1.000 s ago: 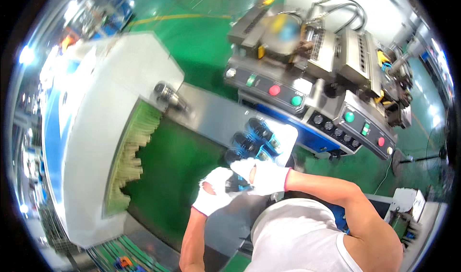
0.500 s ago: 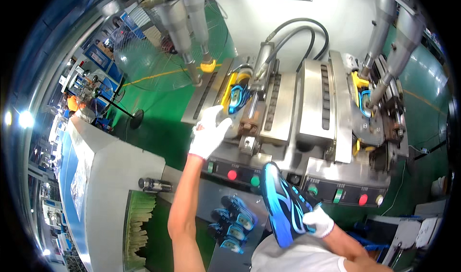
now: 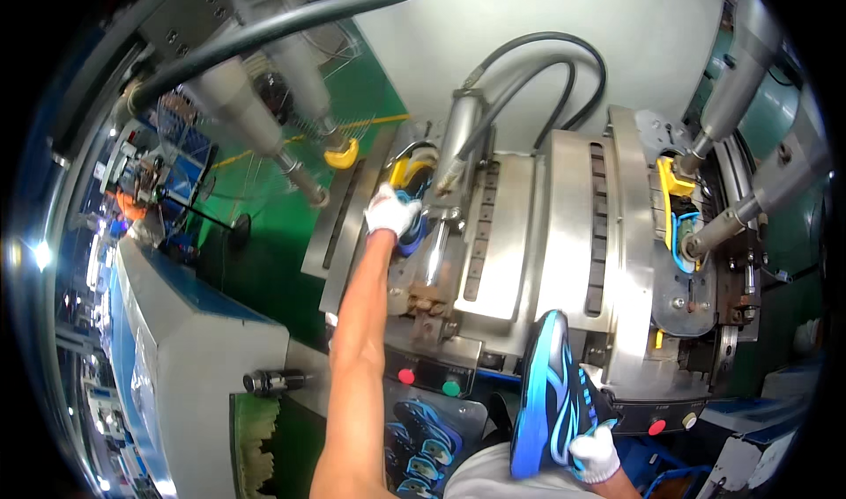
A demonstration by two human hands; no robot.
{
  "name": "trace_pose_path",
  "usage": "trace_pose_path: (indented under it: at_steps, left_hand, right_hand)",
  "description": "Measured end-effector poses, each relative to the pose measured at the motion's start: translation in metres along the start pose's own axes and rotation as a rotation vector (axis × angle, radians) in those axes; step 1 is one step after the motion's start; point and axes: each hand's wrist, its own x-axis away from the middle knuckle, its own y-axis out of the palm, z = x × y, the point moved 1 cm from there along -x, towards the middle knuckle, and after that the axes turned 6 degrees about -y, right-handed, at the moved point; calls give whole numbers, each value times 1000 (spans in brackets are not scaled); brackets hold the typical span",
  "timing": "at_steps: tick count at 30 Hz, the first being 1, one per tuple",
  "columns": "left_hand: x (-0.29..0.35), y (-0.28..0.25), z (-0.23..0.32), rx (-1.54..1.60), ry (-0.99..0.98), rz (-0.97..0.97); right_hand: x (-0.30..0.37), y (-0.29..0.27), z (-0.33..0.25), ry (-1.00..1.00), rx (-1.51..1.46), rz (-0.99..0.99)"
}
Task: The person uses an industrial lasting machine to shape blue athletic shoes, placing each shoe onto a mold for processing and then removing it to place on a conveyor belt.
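Note:
In a white glove, my left hand [image 3: 392, 211] reaches into the left station of the machine and closes on a blue and black shoe [image 3: 411, 238] lying there. The hand covers much of that shoe. At the lower right, my gloved right hand [image 3: 592, 453] grips the heel end of another blue and black shoe [image 3: 548, 402], toe pointing away from me, its blue sole edge toward the left. In the right station of the machine sits a further shoe with blue trim [image 3: 682, 239], partly hidden under a metal press rod [image 3: 724, 230].
Several similar shoes [image 3: 432, 455] lie on a grey tray below the left control panel [image 3: 429, 378]. Metal press arms [image 3: 238, 111] with a yellow pad [image 3: 341, 154] hang left of my left hand. A steel cylinder [image 3: 458, 133] with black hoses stands right beside it.
My left hand has moved forward from beside the left station, fingers spread, onto the shoe there. The shoe in my right hand has shifted right and turned more upright. The view has shifted.

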Motion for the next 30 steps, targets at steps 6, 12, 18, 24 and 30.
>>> trace_pose_path:
  at_steps: [6, 12, 18, 24, 30]
  left_hand:
    - [61, -132, -26, 242, 97, 85]
    - [233, -186, -129, 711, -16, 240]
    - [418, -165, -253, 558, -624, 370]
    - [585, -90, -325, 158, -1180, 382]
    - [697, -26, -315, 167, -1609, 404]
  right_hand:
    - [-35, 32, 5, -7, 331, 77]
    - [-157, 162, 42, -102, 135, -130]
    - [-389, 255, 108, -53, 203, -115]
    - [-509, 234, 131, -400, 1472, 333]
    - [-521, 244, 170, -396, 1580, 274]
